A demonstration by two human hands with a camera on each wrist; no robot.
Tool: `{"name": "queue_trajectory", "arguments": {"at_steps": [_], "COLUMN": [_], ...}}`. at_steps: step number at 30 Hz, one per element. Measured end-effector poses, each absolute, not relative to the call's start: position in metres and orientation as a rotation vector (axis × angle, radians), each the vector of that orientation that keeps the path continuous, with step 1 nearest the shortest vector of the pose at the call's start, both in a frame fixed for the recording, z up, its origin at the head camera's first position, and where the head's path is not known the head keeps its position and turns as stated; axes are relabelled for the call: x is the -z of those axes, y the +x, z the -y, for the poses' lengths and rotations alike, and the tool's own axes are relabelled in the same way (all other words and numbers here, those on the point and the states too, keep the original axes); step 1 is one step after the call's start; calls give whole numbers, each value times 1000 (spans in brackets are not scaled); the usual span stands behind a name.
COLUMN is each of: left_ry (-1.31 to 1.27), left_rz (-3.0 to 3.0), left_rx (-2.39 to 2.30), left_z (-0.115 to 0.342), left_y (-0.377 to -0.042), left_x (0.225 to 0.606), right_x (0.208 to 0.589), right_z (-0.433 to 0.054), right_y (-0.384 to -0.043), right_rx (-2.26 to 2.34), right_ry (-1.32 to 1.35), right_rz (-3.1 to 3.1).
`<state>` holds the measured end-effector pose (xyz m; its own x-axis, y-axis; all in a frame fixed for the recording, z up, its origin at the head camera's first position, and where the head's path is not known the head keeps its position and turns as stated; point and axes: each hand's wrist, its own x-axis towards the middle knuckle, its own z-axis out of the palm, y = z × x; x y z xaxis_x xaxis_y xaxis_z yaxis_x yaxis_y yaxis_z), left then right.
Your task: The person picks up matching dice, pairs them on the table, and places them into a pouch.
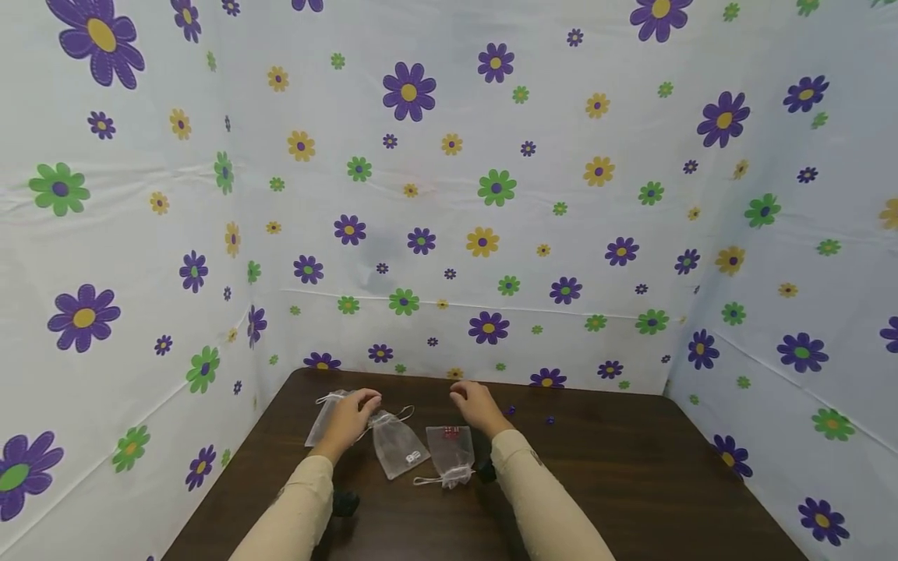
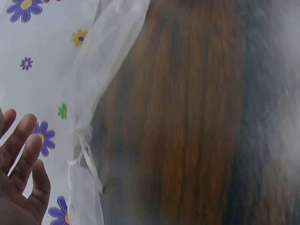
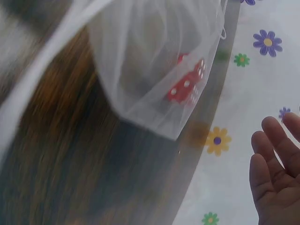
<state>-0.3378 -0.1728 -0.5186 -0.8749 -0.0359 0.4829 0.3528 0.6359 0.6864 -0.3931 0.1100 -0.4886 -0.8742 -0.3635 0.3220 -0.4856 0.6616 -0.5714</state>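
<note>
Three sheer white drawstring bags lie on the dark wooden table. In the head view my left hand (image 1: 348, 421) is over or beside the leftmost bag (image 1: 324, 423), partly covering it, fingers loosely bent and holding nothing. The middle bag (image 1: 397, 447) has small white dice (image 1: 413, 456) near its lower corner. My right hand (image 1: 480, 407) hovers just beyond the third bag (image 1: 449, 453), which has red dice (image 1: 451, 432) inside. Those red dice (image 3: 186, 84) show through the mesh in the right wrist view. Both hands appear empty in the wrist views, their fingers slightly curved.
Two small dark purple dice-like pieces (image 1: 511, 410) (image 1: 550, 420) lie right of my right hand. Flower-printed white sheeting (image 1: 449, 195) walls the table (image 1: 631, 483) at the back and both sides.
</note>
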Motion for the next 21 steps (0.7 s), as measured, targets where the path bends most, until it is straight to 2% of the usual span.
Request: {"name": "queue_trajectory", "arguments": {"at_steps": [10,21], "left_ry": [-3,137], "left_rz": [2517,2550], "left_rx": [1056,1013], "left_z": [206,231], "left_y": [-332,-322], "left_x": [526,523], "right_x": [487,483], "right_z": [-87,-58], "right_y": [-396,-393], "right_rx": [-980,-992], "right_ry": [759,892], "right_rz": [2711,2746]}}
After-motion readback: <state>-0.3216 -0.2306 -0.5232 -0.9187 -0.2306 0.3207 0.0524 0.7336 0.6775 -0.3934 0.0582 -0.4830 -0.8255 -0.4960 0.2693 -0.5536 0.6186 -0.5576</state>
